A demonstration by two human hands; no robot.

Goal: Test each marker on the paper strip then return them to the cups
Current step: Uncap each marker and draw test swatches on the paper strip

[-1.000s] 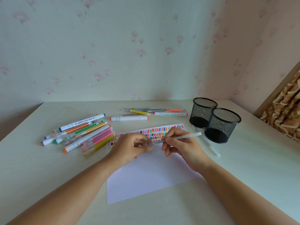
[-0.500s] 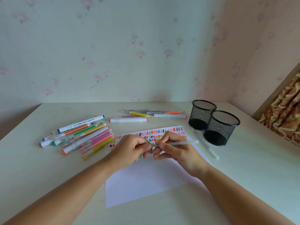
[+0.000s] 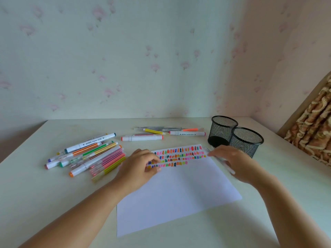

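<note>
Pen [image 3: 229, 169]: thin, white/translucent barrel, motion-blurred, low at the right edge of the paper [image 3: 179, 190], just in front of the near cup [image 3: 247, 140]. Long axis runs diagonal: far end toward the cups and the paper's top right corner, near end toward the right front of the table [image 3: 53, 203]. Can't tell which end is the tip. Right hand [image 3: 234, 161] sits over its middle, fingers curved, tips by the far end; gripping or just covering it, can't tell. Left hand [image 3: 141, 165] is curled on the paper's left edge over the colour swatches; pinching anything or not, can't tell. Paper has rows of swatches along the top, rest blank. Far cup [image 3: 223, 133] touches near cup; both black mesh, upright. Pile [image 3: 93, 156] of markers lies left of the paper, row [image 3: 143, 137] of markers behind it.
</note>
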